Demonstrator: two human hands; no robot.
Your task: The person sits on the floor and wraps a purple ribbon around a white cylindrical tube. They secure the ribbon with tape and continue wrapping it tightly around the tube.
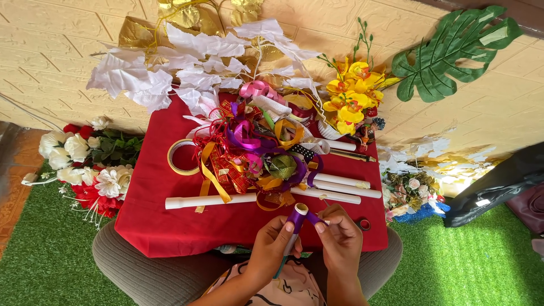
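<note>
No packages, signs or screens show anywhere in this view. The nearest thing to a label is the red ribbon (226, 170) with gold print, lying folded in the heap of ribbons on the red cloth (153, 221), just left of the green fabric rose (281, 166); its marks are too small to make out.

Under the ribbon heap (258, 153), the middle of the long white tube (209, 200) disappears from sight. The purple-wrapped stick (296, 226) vanishes behind the left hand's fingers (277, 238), lower end unseen. Right of the heap, the dark bag (498, 187) runs off the frame's edge. Small ring (365, 224) near the right hand (340, 241): too tiny to identify.
</note>
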